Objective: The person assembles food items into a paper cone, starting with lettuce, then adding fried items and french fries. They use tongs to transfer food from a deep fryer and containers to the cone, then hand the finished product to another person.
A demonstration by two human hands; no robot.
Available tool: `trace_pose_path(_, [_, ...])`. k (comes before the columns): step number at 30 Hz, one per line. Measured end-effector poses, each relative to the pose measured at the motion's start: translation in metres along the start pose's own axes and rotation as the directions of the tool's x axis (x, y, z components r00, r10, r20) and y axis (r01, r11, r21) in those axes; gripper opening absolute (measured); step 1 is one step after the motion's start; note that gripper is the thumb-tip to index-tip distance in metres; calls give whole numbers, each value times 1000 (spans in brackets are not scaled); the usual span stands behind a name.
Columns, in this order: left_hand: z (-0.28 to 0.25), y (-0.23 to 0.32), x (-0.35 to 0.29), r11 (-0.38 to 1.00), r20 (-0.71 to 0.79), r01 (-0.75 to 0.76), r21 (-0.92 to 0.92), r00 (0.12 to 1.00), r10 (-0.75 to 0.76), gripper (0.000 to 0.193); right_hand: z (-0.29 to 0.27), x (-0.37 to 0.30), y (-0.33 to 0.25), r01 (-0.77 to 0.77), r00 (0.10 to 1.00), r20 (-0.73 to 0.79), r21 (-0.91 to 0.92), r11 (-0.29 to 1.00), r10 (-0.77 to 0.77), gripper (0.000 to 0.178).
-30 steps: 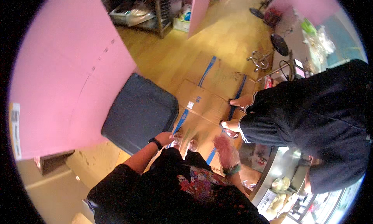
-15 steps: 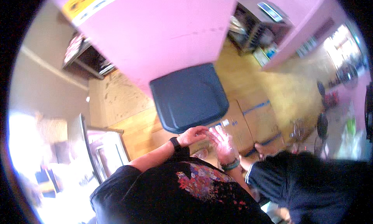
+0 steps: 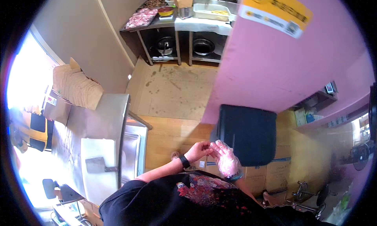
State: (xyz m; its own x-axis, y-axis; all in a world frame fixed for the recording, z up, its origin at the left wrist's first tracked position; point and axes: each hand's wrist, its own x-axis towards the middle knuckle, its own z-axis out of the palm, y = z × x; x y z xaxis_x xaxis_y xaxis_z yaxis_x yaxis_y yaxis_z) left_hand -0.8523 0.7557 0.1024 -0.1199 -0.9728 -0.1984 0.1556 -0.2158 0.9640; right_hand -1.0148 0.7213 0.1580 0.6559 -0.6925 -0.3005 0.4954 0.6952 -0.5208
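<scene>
My left hand (image 3: 197,152) is bare, with a black watch (image 3: 183,161) on its wrist. Its fingers are bent and pinched together at the fingertips of my right hand, seemingly on the thin film there. A clear plastic glove (image 3: 231,167) covers my right hand (image 3: 224,157), crinkled and shiny, down to the wrist. The fingers of the right hand are stretched out and slightly apart. Both hands are in front of my black flowered shirt (image 3: 204,192). Just beyond them stands a dark lidded bin (image 3: 248,133).
To the left, a steel counter (image 3: 72,128) bears a white cutting board (image 3: 88,147) with a cleaver (image 3: 96,165), and stacked cardboard (image 3: 78,82). Ahead, trays of meat (image 3: 141,18) and a white tub (image 3: 212,12) stand on steel tables. A pink partition (image 3: 275,65) rises behind the bin.
My view has swung left, bringing in the counter, cleaver and food tables; the bin now appears farther right. A person in dark clothes at the right has mostly left view. My hands stay together.
</scene>
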Motion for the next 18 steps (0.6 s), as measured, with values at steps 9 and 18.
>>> trace_pose_path(9, [-149,34,-11,952,-124,-115,285,980,155,23,93,112,46,205,977,173,-931,301,-128,30])
trace_pose_path(18, [-182,139,32,945,-70,-292,146,950,304,22,92,208,43,221,966,232,-500,837,-116,31])
